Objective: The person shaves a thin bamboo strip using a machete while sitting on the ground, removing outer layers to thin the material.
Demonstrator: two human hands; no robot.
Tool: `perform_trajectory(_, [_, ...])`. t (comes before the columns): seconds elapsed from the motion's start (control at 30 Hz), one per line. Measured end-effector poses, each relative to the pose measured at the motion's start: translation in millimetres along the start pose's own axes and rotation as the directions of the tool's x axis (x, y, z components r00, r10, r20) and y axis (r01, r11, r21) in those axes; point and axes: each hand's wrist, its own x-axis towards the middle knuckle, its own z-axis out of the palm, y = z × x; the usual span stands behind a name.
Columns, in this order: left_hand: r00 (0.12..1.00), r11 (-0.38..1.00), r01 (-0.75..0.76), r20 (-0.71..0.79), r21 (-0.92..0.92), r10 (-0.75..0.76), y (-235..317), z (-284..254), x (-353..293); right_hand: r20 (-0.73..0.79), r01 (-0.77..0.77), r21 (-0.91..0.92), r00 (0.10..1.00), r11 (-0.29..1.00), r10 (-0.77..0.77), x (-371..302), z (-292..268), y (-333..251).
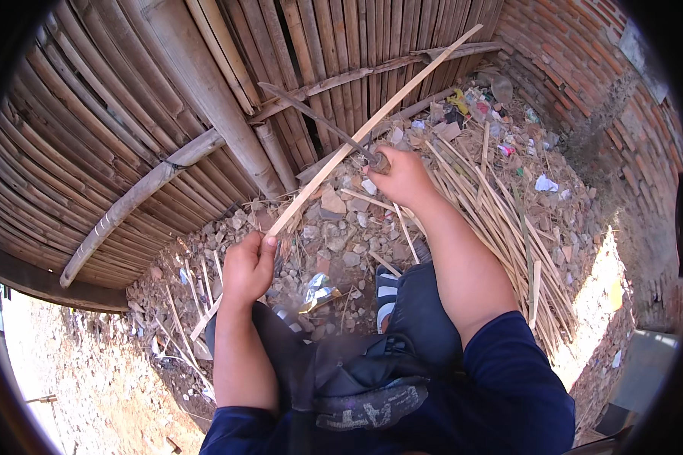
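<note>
My left hand [247, 271] is closed round a long pale bamboo strip [320, 184], thumb on top. The strip slants from beside my left knee up to the far right, its far end raised in front of the bamboo wall. My right hand [404, 179] grips the handle of a long, dark-bladed knife [311, 114], whose tip points to the far left. Blade and strip cross just beyond my right hand; whether they touch I cannot tell. My fingers hide most of the handle.
A pile of split bamboo strips [501, 220] lies to my right. Rubble and litter [334, 235] cover the ground between my legs. A bamboo wall [114, 129] rises ahead and left, a brick wall [577, 57] at the far right. More strips [176, 318] lie by my left knee.
</note>
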Motion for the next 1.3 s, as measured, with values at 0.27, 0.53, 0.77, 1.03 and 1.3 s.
perform_trajectory(0.27, [0.998,0.999,-0.006,0.060,-0.054,0.009,-6.5,1.0,-1.4,0.242,-0.019,-0.022,0.970,1.000,0.023,-8.3,-1.7,-28.1])
perform_trajectory(0.53, [0.999,0.998,0.048,0.010,-0.050,-0.048,-9.9,1.9,-1.8,0.174,0.010,-0.047,0.985,0.999,-0.002,-7.2,10.9,-22.6])
perform_trajectory(0.77, [0.997,0.995,0.075,0.031,-0.059,-0.073,-12.8,-2.8,-3.5,0.183,-0.045,-0.113,0.981,0.993,0.065,5.1,-2.8,-17.3])
perform_trajectory(1.03, [0.998,0.998,0.061,0.015,-0.025,-0.060,-7.6,3.1,-1.8,0.123,-0.137,-0.079,0.982,0.987,0.146,-0.5,-6.2,-12.2])
perform_trajectory(1.3, [1.000,1.000,-0.004,0.010,-0.016,0.004,-10.7,5.1,-2.3,0.352,0.162,-0.180,0.931,0.970,-0.091,-5.8,12.8,-27.4])
